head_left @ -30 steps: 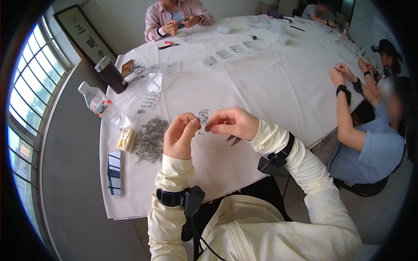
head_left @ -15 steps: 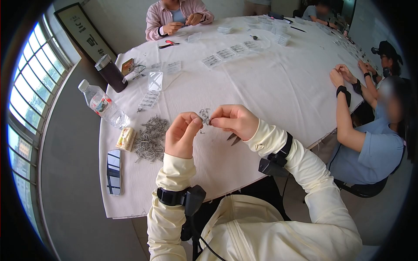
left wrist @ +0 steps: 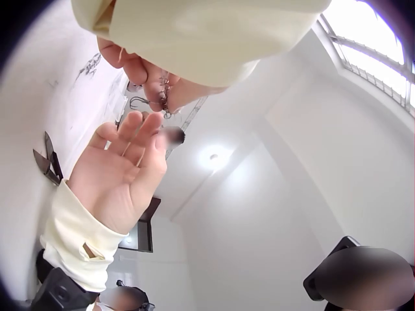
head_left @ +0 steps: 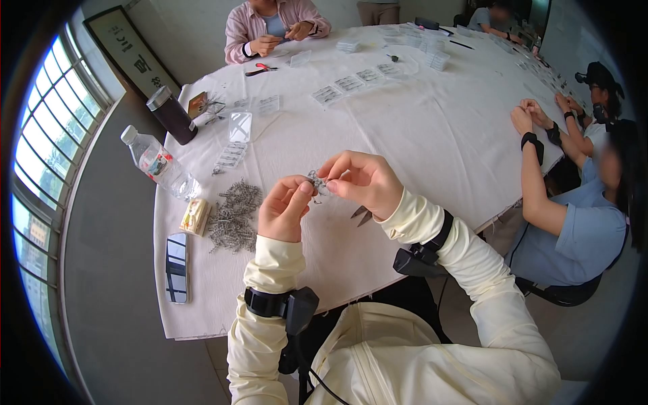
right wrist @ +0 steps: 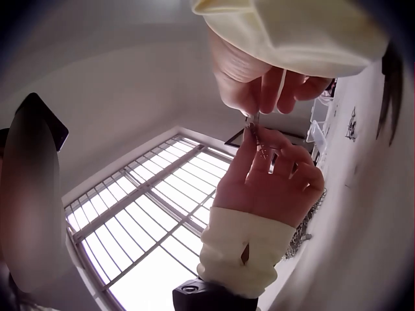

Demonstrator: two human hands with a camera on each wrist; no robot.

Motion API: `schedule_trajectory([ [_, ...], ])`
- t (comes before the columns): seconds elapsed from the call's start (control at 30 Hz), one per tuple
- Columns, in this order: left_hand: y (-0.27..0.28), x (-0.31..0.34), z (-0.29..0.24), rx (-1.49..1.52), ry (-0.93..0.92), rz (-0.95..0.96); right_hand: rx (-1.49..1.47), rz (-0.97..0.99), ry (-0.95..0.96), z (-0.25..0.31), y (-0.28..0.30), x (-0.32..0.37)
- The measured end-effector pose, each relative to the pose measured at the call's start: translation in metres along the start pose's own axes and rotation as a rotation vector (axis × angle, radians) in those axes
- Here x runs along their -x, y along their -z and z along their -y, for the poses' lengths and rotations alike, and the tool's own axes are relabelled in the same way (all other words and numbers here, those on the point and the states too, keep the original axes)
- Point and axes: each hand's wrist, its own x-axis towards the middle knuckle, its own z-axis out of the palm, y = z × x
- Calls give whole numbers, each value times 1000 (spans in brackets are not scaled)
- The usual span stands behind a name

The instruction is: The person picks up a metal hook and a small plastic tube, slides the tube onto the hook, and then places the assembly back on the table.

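Since the earlier frame, my right hand has risen slightly, its fingers more spread beside my left hand. My left grip is pinched on thin grey metal wirework, right of the tangled grey metal pile; whether my right grip clamps any, I cannot tell. Around that pile: one clear plastic bottle behind left, one yellow-and-white packet just left, one dark-screened phone nearer left. My hands are raised above the white-covered table, fingertips almost meeting.
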Motion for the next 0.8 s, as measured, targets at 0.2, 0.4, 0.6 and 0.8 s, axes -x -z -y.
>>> schedule_trajectory([
  [0.2, -3, 1, 2, -84, -37, 6, 68, 11, 108, 1, 0, -1],
  [0.4, -3, 0, 1, -87, -29, 18, 183, 11, 134, 4, 0, -1],
  [0.6, -3, -1, 4, -59, -53, -4, 179, 33, 116, 5, 1, -1],
  [0.8, -7, 1, 5, -143, -134, -19, 152, 2, 132, 2, -3, 0],
])
